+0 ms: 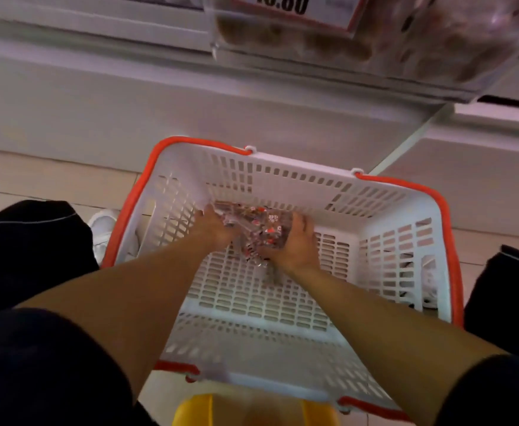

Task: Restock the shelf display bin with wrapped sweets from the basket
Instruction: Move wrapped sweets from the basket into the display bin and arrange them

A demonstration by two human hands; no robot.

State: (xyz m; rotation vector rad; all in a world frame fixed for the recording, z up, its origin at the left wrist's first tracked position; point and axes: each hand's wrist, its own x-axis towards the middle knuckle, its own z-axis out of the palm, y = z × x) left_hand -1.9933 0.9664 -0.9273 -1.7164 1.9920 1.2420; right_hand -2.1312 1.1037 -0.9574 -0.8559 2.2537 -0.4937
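Pale tiled floor point(46, 176) runs under a white shelf unit, with the clear display bin point(375, 47) at one o'clock. Below it sits the white basket point(282, 302). At its far end both grips close in: left hand point(218, 230) and right hand point(298, 244) curl around the wrapped sweets point(256, 229) between them.
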